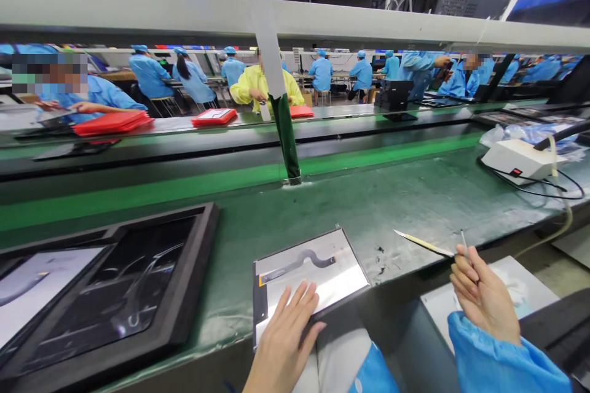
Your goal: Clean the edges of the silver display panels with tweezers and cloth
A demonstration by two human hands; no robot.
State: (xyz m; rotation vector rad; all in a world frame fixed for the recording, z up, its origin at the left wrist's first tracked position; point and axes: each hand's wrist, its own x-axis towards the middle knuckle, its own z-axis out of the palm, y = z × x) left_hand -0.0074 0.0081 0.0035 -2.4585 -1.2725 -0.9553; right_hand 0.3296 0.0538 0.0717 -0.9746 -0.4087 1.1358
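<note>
A flat display panel (318, 252) with a silver back lies at the bench's front edge, its near side jutting over. A dark ribbon cable (302, 261) curves across its back. My left hand (288, 331) rests on the panel's near part, fingers stretched out. To the right, past the bench edge, my right hand (479, 295) is closed around a thin pointed metal tool (463, 238); its lower part is hidden in my fingers. Just left of that hand, a slim yellowish tool (424, 244) with a pointed tip lies on the bench.
On the left, a black foam tray (209, 227) holds more panels. A white device (520, 159) with a black cord stands at the right. A green-wrapped post (286, 141) rises behind the panel. Several people work across the line, near red stacks (113, 123).
</note>
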